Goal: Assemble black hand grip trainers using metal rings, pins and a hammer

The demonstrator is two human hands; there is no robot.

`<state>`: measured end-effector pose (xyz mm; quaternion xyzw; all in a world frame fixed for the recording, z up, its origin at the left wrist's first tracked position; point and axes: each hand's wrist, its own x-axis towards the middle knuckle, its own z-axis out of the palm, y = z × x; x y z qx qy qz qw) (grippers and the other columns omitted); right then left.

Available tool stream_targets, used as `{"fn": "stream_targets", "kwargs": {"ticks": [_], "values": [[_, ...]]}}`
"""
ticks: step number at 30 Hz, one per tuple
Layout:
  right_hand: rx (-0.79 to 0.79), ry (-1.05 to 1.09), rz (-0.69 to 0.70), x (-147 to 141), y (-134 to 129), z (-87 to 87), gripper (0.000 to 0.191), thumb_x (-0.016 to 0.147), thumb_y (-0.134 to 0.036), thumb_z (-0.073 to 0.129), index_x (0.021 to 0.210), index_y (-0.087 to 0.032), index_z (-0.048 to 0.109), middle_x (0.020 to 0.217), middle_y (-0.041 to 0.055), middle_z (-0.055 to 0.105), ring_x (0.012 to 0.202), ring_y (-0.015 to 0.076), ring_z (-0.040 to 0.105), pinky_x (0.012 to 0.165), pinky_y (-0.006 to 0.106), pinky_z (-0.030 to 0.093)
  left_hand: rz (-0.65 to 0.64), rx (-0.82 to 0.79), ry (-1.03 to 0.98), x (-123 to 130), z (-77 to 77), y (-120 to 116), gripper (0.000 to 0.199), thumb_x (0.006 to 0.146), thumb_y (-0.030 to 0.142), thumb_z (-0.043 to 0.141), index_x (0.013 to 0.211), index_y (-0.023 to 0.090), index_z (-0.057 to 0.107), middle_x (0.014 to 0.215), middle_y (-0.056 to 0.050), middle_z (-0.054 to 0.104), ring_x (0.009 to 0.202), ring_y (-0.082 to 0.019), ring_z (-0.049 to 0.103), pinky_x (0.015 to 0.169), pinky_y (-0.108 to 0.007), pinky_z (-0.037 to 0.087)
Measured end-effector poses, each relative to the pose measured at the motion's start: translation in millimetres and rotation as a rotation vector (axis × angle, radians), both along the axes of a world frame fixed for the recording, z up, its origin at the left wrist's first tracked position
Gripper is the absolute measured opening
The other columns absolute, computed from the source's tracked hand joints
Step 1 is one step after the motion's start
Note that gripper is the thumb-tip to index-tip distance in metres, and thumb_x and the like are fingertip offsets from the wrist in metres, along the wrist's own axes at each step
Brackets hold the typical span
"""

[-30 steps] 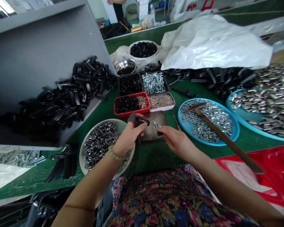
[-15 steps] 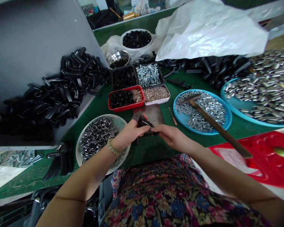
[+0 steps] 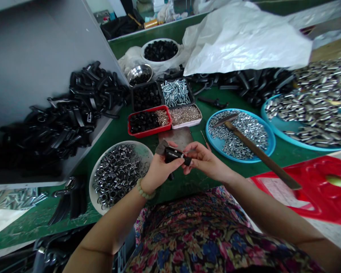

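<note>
The left hand has its fingers clenched around a black part, which is held on the person's side of the red tray, slightly to its right; the right hand has bent fingers at the part's right end, though whether they grip it cannot be told; a dark metal plate lies on the green surface, at the red tray's near right corner; a pale bowl of metal rings stands to the tray's near left; well to the tray's right, a hammer lies across a blue basin of small metal pieces; a white tray of tiny parts stands just beside the red tray's right end.
</note>
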<state>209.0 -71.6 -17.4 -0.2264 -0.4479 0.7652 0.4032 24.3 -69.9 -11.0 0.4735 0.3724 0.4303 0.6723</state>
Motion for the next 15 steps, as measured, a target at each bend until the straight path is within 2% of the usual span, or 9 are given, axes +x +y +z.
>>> {"fn": "stream_targets", "kwargs": {"ticks": [5, 7, 9, 11, 13, 14, 15], "values": [[-0.131, -0.004, -0.006, -12, -5, 0.6, 0.046, 0.082, -0.039, 0.070, 0.109, -0.022, 0.037, 0.079, -0.0008, 0.070, 0.068, 0.0138, 0.071, 0.062, 0.025, 0.056, -0.028, 0.005, 0.037, 1, 6.3, -2, 0.039, 0.078, 0.028, 0.070, 0.108, 0.022, 0.047, 0.083, 0.002, 0.062, 0.064, -0.009, 0.059, 0.066, -0.024, 0.050], [-0.140, -0.035, -0.066, -16, -8, -0.1, 0.049, 0.080, -0.041, 0.071, 0.108, -0.023, 0.035, 0.078, -0.0014, 0.070, 0.066, 0.0145, 0.071, 0.061, 0.026, 0.056, -0.051, 0.016, 0.077, 0, 10.2, -3, 0.048, 0.076, 0.029, 0.071, 0.116, 0.023, 0.046, 0.093, 0.000, 0.062, 0.072, -0.011, 0.060, 0.070, -0.025, 0.051], [-0.101, -0.106, -0.101, -17, -5, 1.7, 0.043, 0.081, -0.041, 0.069, 0.101, -0.024, 0.035, 0.076, -0.0025, 0.068, 0.066, 0.0141, 0.070, 0.061, 0.027, 0.056, -0.073, 0.035, 0.174, -5, 13.1, -1, 0.063, 0.072, 0.029, 0.073, 0.127, 0.024, 0.042, 0.105, -0.003, 0.060, 0.081, -0.013, 0.061, 0.075, -0.027, 0.052], [0.006, -0.247, -0.041, -14, 11, 7.5, 0.033, 0.085, -0.040, 0.064, 0.096, -0.023, 0.038, 0.075, -0.0024, 0.066, 0.066, 0.0140, 0.069, 0.061, 0.029, 0.055, -0.080, 0.108, 0.348, -13, 14.6, 7, 0.067, 0.076, 0.032, 0.069, 0.134, 0.023, 0.038, 0.112, -0.006, 0.059, 0.092, -0.017, 0.060, 0.084, -0.033, 0.051], [0.234, -0.497, -0.042, -11, 44, 16.1, 0.022, 0.088, -0.037, 0.058, 0.094, -0.021, 0.045, 0.075, -0.0007, 0.065, 0.067, 0.0141, 0.067, 0.063, 0.030, 0.054, -0.063, 0.258, 0.587, -22, 13.6, 21, 0.058, 0.085, 0.033, 0.057, 0.138, 0.019, 0.038, 0.119, -0.011, 0.057, 0.108, -0.021, 0.056, 0.098, -0.039, 0.044], [0.394, -0.653, -0.089, -12, 66, 20.4, 0.018, 0.088, -0.035, 0.057, 0.094, -0.019, 0.050, 0.076, 0.0007, 0.064, 0.068, 0.0142, 0.065, 0.065, 0.030, 0.053, -0.065, 0.356, 0.719, -25, 11.5, 29, 0.055, 0.088, 0.031, 0.052, 0.139, 0.017, 0.038, 0.125, -0.014, 0.055, 0.117, -0.024, 0.052, 0.103, -0.042, 0.039], [0.577, -0.838, -0.215, -15, 89, 23.9, 0.014, 0.089, -0.031, 0.055, 0.092, -0.018, 0.054, 0.080, 0.0028, 0.064, 0.072, 0.0146, 0.064, 0.070, 0.031, 0.052, -0.082, 0.458, 0.849, -27, 8.0, 37, 0.055, 0.088, 0.028, 0.049, 0.140, 0.015, 0.038, 0.131, -0.016, 0.051, 0.123, -0.026, 0.047, 0.107, -0.043, 0.035]]}}
